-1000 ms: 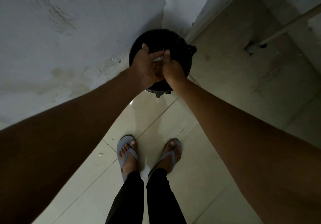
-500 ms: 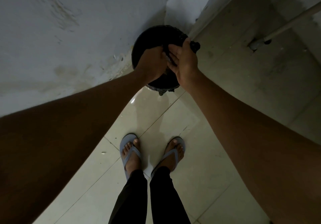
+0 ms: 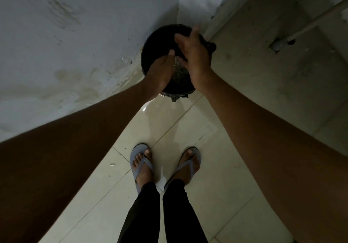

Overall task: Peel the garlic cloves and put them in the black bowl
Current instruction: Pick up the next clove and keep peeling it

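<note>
left hand (image 3: pixel 161 71): hovering flat, fingers straight, over black bin (image 3: pixel 156 42)
right hand (image 3: pixel 194 54): hovering just beside it, fingers relaxed, gripping nothing

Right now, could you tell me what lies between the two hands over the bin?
In the head view, a narrow gap between the left hand and right hand shows only the black bin's dark inside.
</note>
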